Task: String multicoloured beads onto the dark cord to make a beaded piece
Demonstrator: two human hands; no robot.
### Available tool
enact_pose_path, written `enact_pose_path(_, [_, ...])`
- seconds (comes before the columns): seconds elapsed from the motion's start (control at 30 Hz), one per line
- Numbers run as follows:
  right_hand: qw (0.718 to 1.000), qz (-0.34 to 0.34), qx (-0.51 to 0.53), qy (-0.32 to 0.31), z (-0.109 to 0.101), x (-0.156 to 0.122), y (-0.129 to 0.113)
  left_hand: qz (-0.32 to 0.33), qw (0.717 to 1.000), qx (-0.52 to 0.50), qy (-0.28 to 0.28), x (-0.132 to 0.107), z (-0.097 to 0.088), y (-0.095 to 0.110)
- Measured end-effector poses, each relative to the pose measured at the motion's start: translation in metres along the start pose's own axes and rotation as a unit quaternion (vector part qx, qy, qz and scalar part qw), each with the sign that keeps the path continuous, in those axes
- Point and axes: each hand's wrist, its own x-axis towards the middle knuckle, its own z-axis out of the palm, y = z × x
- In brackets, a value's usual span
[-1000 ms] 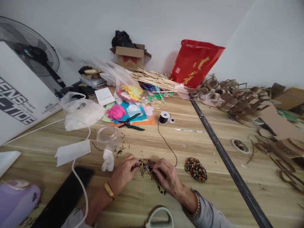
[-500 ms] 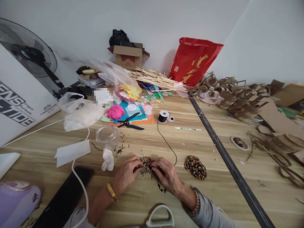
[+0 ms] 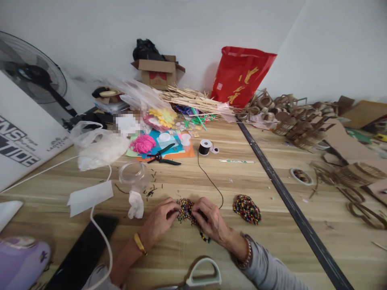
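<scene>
A small mat of many-coloured beads (image 3: 185, 208) lies on the wooden table (image 3: 211, 257) between my two hands. My left hand (image 3: 159, 221), with a gold bangle on the wrist, pinches its left edge with closed fingers. My right hand (image 3: 210, 219), with a bead bracelet on the wrist, is closed on its right side. A short strand of beads (image 3: 204, 238) hangs below the right hand. A black cord (image 3: 211, 181) runs from the beadwork up to a black spool (image 3: 205, 147). A second, finished bead mat (image 3: 247, 209) lies to the right.
Pliers (image 3: 163, 155), pink yarn (image 3: 143, 143), a clear jar (image 3: 133, 174), a crumpled tissue (image 3: 136, 204) and a black phone (image 3: 81, 253) lie left. A scissor handle (image 3: 203, 274) sits at the near edge. A red bag (image 3: 240, 78), sticks and cardboard scraps (image 3: 302, 125) crowd the back and right.
The view has drifted slightly. Both hands stay on the bead mat, with only small finger movements.
</scene>
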Motion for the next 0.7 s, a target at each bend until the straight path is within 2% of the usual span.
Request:
enact_pose_path(0.17, [0.999, 0.007, 0.031, 0.017, 0.001, 0.002, -0.001, 0.008, 1.0, 0.008, 0.011, 0.001, -0.001, 0.0])
enact_pose_path(0.37, [0.996, 0.039, 0.074, 0.012, 0.006, 0.003, 0.004, -0.013, 0.998, 0.053, -0.027, 0.001, -0.011, 0.002])
enact_pose_path(0.5, [0.997, 0.021, 0.072, 0.013, 0.008, 0.004, 0.006, -0.016, 0.995, 0.079, -0.058, 0.002, -0.015, 0.004])
enact_pose_path(0.7, [0.998, -0.014, 0.052, 0.016, 0.006, 0.005, 0.003, -0.029, 0.987, 0.136, -0.084, 0.003, -0.009, 0.009])
